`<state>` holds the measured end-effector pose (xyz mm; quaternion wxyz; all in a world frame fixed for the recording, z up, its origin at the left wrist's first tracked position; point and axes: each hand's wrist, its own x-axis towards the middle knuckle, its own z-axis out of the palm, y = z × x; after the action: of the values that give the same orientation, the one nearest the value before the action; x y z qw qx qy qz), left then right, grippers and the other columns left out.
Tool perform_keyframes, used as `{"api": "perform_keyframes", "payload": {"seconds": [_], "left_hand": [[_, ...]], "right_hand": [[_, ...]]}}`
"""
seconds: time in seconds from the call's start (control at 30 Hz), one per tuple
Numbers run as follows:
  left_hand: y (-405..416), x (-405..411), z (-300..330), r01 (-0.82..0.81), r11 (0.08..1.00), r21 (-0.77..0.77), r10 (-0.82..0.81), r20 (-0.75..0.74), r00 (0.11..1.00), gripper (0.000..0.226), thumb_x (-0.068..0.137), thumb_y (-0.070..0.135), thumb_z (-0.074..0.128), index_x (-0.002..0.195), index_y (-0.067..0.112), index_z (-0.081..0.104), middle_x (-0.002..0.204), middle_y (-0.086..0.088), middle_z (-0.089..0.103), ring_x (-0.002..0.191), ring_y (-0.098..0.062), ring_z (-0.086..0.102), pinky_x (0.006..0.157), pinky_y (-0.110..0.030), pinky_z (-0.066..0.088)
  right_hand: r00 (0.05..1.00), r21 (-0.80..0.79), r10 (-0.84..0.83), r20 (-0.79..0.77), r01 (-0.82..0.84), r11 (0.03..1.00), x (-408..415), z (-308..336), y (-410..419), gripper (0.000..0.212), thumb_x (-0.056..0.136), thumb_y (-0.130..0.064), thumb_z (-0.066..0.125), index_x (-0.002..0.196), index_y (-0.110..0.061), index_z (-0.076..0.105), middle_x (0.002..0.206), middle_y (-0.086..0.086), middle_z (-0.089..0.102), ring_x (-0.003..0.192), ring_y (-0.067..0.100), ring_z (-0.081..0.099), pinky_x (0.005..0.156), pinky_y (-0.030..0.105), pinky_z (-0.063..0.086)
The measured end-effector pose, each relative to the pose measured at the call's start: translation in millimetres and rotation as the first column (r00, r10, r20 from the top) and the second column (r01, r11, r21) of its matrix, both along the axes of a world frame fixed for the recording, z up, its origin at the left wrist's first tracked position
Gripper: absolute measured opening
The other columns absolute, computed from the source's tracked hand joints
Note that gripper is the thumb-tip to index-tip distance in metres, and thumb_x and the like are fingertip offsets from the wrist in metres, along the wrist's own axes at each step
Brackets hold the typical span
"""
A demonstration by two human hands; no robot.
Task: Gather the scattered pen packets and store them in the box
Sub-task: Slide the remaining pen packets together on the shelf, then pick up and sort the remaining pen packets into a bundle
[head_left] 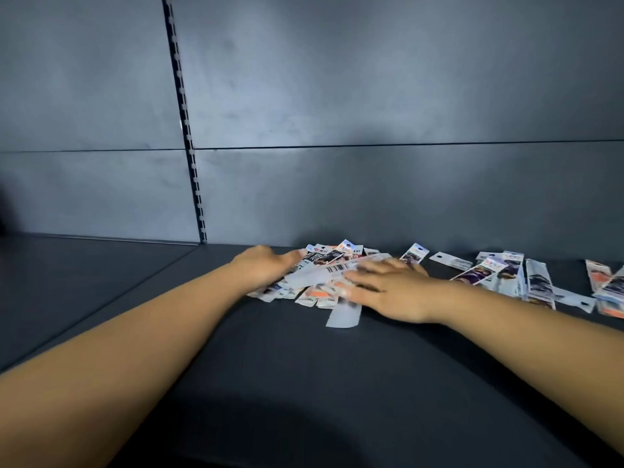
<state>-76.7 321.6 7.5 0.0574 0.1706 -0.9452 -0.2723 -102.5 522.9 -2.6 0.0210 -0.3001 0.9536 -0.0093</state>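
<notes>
A heap of pen packets (324,275), white with barcodes, orange and purple print, lies on the dark shelf near the back wall. My left hand (263,265) holds the heap at its left edge, thumb on top and fingers hidden beneath the packets. My right hand (391,292) lies on the heap's right side with fingers spread and straight, blurred by motion. More loose packets (499,275) are scattered to the right, along with a further group at the far right edge (607,292). No box is in view.
The dark shelf surface (287,366) runs toward me, with a seam to a neighbouring shelf (84,282) on the left. Grey back panels (371,130) rise behind the packets, split by a slotted upright (189,146).
</notes>
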Motion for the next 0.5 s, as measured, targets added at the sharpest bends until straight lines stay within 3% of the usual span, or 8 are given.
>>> {"api": "perform_keyframes", "payload": {"seconds": [0.07,0.13,0.17,0.27,0.33,0.43,0.5], "left_hand": [[1.7,-16.6,3.3,0.023,0.997,0.069,-0.028,0.079,0.996,0.070,0.072,0.077,0.040,0.087,0.011,0.058,0.103,-0.015,0.064,0.089,-0.026,0.059,0.074,-0.029,0.043],[8.1,-31.1,5.9,0.077,0.974,0.212,-0.103,0.114,0.988,0.076,0.073,0.074,0.045,0.122,0.017,0.053,0.138,-0.013,0.049,0.122,-0.028,0.049,0.096,-0.034,0.038],[12.5,-36.3,7.5,0.101,0.962,0.253,-0.136,0.125,0.983,0.077,0.076,0.068,0.048,0.131,0.015,0.046,0.145,-0.011,0.041,0.129,-0.028,0.042,0.101,-0.035,0.034],[25.6,-54.9,6.3,0.184,0.966,0.182,-0.220,0.200,0.955,0.078,0.076,0.058,0.058,0.133,0.007,0.042,0.144,-0.010,0.041,0.128,-0.028,0.042,0.097,-0.033,0.035],[29.6,-64.0,5.5,0.233,0.969,0.084,-0.247,0.250,0.936,0.078,0.078,0.052,0.060,0.135,0.003,0.039,0.147,-0.011,0.037,0.131,-0.028,0.039,0.100,-0.033,0.033],[28.8,-69.6,11.4,0.279,0.960,0.029,-0.270,0.372,0.888,0.065,0.085,0.044,0.054,0.132,0.000,0.042,0.144,-0.013,0.040,0.127,-0.029,0.042,0.100,-0.037,0.034],[27.5,-69.3,16.6,0.330,0.943,0.048,-0.322,0.384,0.865,0.046,0.089,0.035,0.052,0.120,0.000,0.053,0.121,-0.013,0.058,0.109,-0.027,0.053,0.088,-0.034,0.042]], "right_hand": [[0.999,-0.090,0.046,0.023,-0.044,0.995,-3.5,-4.6,1.4,0.057,0.087,-0.063,0.022,0.136,-0.038,0.038,0.151,-0.007,0.030,0.142,0.016,0.020,0.116,0.041,0.014],[0.996,-0.324,0.054,0.072,-0.028,0.946,-1.2,-2.6,5.6,0.046,0.087,-0.058,0.031,0.103,-0.029,0.062,0.121,-0.005,0.060,0.120,0.014,0.049,0.106,0.034,0.034],[0.995,-0.419,0.034,0.097,0.010,0.908,0.6,0.1,7.9,0.043,0.086,-0.057,0.034,0.089,-0.026,0.063,0.105,-0.005,0.064,0.106,0.013,0.055,0.099,0.032,0.040],[0.988,-0.540,-0.061,0.141,0.129,0.832,4.2,4.4,14.2,0.051,0.084,-0.057,0.040,0.082,-0.013,0.065,0.077,-0.005,0.062,0.076,0.010,0.056,0.076,0.025,0.046],[0.980,-0.571,-0.107,0.166,0.184,0.800,5.5,5.2,16.1,0.054,0.082,-0.059,0.039,0.077,-0.012,0.065,0.064,-0.008,0.055,0.060,0.007,0.050,0.062,0.022,0.039],[0.971,-0.578,-0.163,0.173,0.234,0.781,7.2,5.4,17.3,0.059,0.077,-0.065,0.038,0.075,-0.012,0.064,0.062,-0.006,0.054,0.059,0.008,0.049,0.061,0.022,0.037],[0.967,-0.571,-0.176,0.186,0.252,0.781,10.5,7.2,17.0,0.065,0.069,-0.071,0.034,0.075,-0.013,0.063,0.063,-0.008,0.055,0.061,0.006,0.051,0.061,0.021,0.037]]}}
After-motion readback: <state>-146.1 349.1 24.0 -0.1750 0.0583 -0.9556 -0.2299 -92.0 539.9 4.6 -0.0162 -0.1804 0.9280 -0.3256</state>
